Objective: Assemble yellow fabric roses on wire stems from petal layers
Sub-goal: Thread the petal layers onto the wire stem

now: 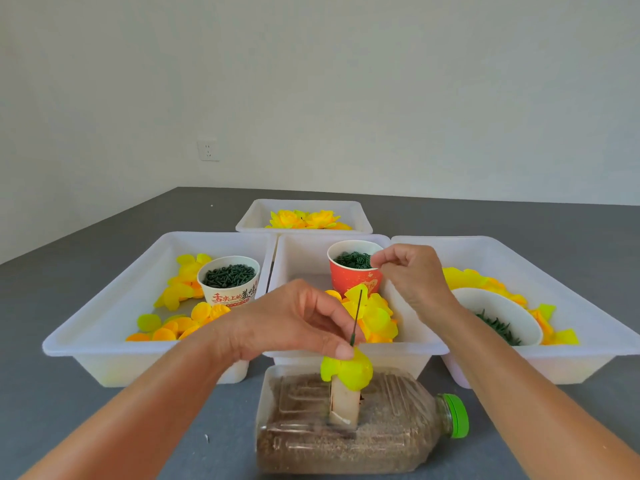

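My left hand pinches a thin dark green wire stem that points upward. Below my thumb, a yellow-green petal layer sits on the stem, resting on a white tube that stands in a sand-filled plastic bottle lying on its side. My right hand is over the red paper cup of small green plastic rings, with thumb and forefinger pinched together at the rim; what they hold is too small to tell. Loose yellow petals lie in the middle tray.
Three white trays sit side by side: left tray with petals and a white cup of green parts, middle tray, right tray with petals and a white bowl. A far tray holds finished yellow roses.
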